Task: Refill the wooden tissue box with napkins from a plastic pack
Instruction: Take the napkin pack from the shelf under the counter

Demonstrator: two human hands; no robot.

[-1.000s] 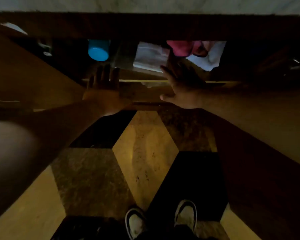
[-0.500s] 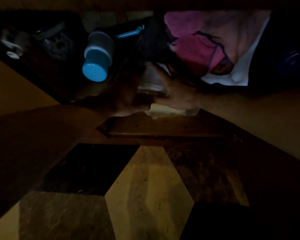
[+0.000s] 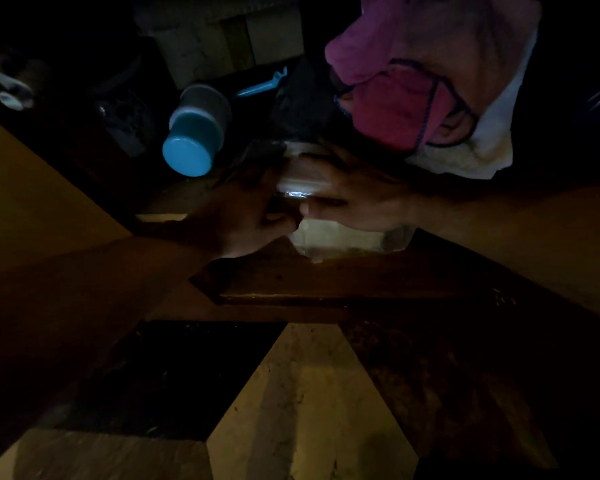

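I see the plastic pack (image 3: 343,239) between both hands: right hand (image 3: 357,202) gripping its top, left hand (image 3: 246,220) touching its side.

A blue-capped container (image 3: 193,133) lay tilted in the dim upper left of centre, its cap end lowest. Just right of it, higher up, sat a thin blue plastic piece (image 3: 262,85). A pink cloth (image 3: 392,98) and a white cloth (image 3: 478,147) filled the upper right. Patterned floor tiles (image 3: 305,410) covered the lower frame.

Very dim, perhaps slightly blurred.
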